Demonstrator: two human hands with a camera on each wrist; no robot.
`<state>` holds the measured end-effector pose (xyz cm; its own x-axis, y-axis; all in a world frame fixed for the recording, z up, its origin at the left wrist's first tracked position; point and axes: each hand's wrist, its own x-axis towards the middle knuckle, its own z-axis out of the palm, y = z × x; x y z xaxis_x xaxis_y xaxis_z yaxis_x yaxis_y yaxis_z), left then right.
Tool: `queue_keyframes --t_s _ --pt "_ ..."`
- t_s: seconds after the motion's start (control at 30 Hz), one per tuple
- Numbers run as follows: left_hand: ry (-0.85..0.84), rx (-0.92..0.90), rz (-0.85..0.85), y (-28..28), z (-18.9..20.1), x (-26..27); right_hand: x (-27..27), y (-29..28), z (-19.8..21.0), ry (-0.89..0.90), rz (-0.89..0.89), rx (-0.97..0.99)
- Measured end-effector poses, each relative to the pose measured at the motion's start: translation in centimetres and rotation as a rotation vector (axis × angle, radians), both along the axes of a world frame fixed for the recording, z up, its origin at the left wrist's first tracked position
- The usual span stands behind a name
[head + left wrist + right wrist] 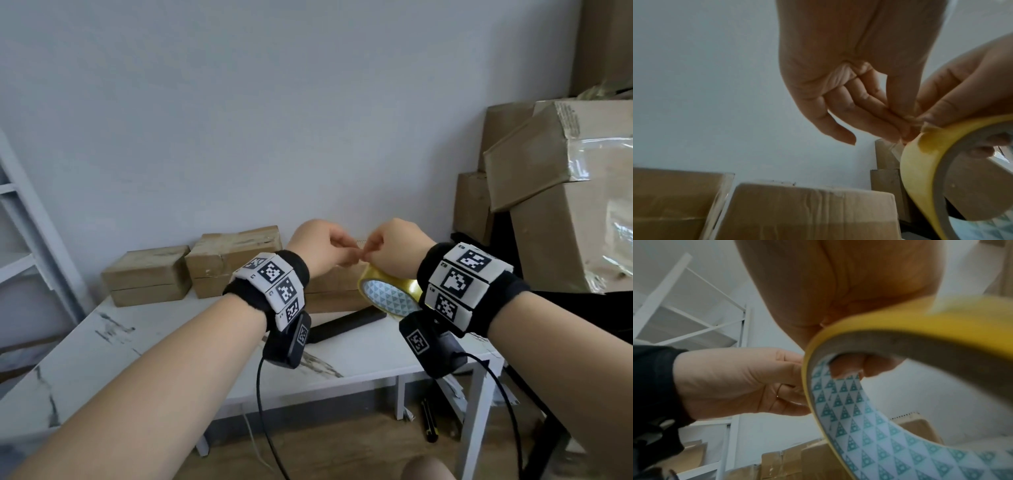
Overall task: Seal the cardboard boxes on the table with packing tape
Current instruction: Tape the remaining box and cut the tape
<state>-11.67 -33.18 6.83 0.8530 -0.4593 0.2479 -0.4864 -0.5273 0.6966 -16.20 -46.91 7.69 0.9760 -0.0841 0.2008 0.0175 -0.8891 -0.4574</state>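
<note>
My right hand [375, 255] holds a roll of yellowish packing tape [390, 294] in the air above the white table [154, 342]. In the right wrist view its fingers [846, 366] curl through the roll's core [879, 426], which has a green triangle print. My left hand [347, 258] meets the right one at the roll's top edge. In the left wrist view its fingertips [902, 129] pinch at the rim of the roll [920, 162], where the tape's end seems to lie. Three cardboard boxes stand along the wall: a left one [147, 274], a middle one [233, 260] and one behind my hands [335, 287].
A flat black object [349, 323] lies on the table under the roll. Large taped cartons [565, 205] are stacked at the right. A white shelf frame [20, 219] stands at the left. On the floor lies a yellow and black knife [430, 425]. Cables hang from both wrists.
</note>
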Motion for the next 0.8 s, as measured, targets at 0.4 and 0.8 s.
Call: queue_keyframes --t_s 0.4,0.8 --pt "0.037 -0.080 0.176 1.6 1.8 1.7 0.7 -1.7 -2.4 0.142 -0.004 0.920" --pt "0.047 -0.206 0.274 2.5 0.9 3.8 1.7 -3.2 -2.6 0.072 -0.118 0.384"
